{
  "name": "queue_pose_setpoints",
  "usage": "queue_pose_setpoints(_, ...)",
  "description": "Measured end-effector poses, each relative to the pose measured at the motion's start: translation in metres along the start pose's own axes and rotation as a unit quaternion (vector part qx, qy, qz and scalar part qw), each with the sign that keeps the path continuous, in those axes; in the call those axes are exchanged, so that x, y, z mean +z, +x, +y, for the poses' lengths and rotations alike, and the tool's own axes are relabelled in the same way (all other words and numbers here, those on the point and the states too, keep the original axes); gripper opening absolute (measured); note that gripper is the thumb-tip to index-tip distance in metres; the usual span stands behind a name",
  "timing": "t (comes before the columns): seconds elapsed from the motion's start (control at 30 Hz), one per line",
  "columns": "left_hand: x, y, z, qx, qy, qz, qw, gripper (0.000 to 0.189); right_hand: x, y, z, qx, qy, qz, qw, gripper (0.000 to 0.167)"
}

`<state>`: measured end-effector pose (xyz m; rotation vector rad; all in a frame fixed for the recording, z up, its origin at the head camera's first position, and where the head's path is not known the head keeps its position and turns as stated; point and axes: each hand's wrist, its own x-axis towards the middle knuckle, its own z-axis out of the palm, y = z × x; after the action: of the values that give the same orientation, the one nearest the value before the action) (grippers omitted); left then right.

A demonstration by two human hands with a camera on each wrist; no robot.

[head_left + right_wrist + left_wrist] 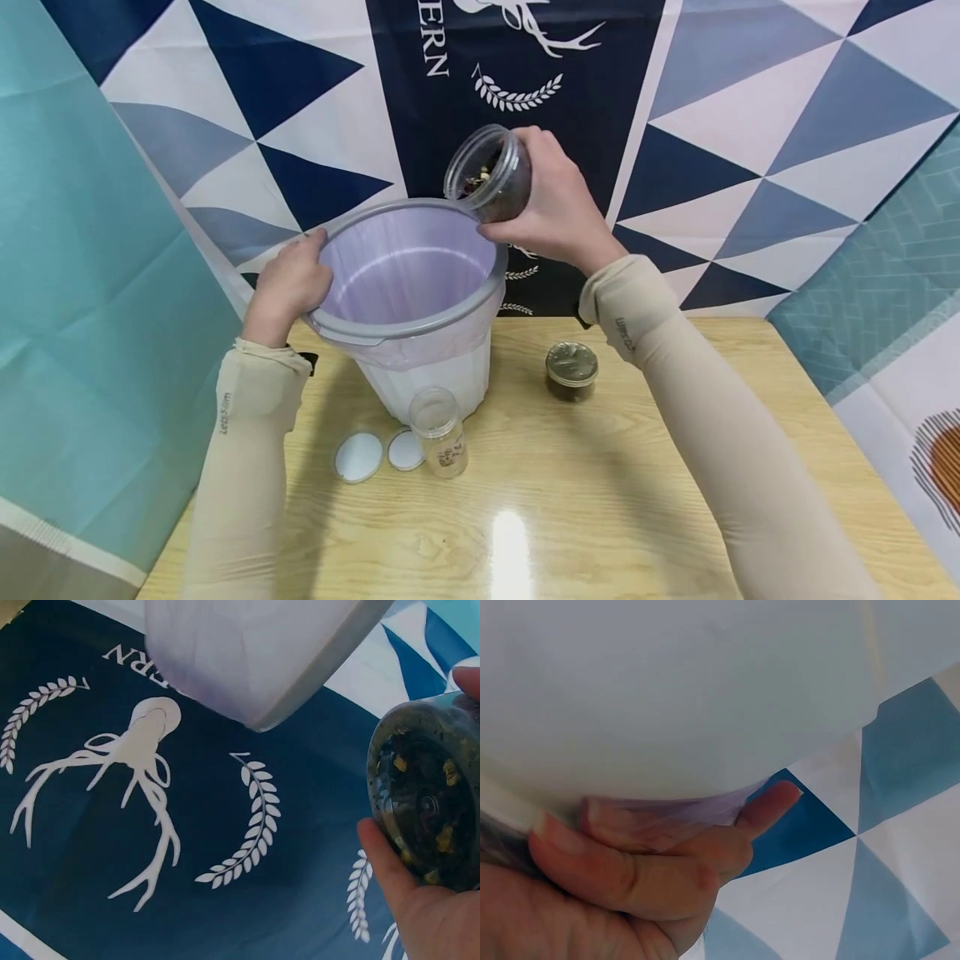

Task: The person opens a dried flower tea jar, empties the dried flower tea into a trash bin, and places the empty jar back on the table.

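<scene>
A white trash bin point(420, 383) with a grey rim point(450, 317) stands at the table's back, lined with a translucent purple bag point(405, 275). My left hand point(292, 279) grips the bin's left rim. In the left wrist view its fingers point(652, 885) curl beneath the edge, beside the overhanging bag. My right hand point(558, 200) holds a clear plastic jar point(513, 187) tilted to the left, its mouth by the bin's back right rim. Dark dried bits with yellowish pieces lie inside the jar, seen through its base in the right wrist view.
An uncapped clear jar point(442, 446) stands in front of the bin. Two white lids, one larger point(358, 457) and one smaller point(406, 450), lie to its left. A small jar with a metallic lid point(572, 367) sits right of the bin. Patterned cloth point(720, 108) hangs behind.
</scene>
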<state>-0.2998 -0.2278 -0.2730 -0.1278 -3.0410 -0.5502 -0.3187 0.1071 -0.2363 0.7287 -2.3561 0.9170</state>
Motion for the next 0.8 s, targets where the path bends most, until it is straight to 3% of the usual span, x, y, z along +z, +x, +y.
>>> queue_pose_setpoints(0.4, -0.003, 0.001, 0.003, -0.010, 0.011, -0.023, 0.9996, 0.070, 0.015, 0.012, -0.008, -0.037, -0.119, -0.038, 0.9915, 0.088)
queue_pose_setpoints(0.8, -0.001, 0.000, 0.001, -0.006, 0.006, -0.013, 0.9999, 0.071, 0.016, 0.018, -0.011, -0.071, -0.186, -0.032, 0.9794, 0.089)
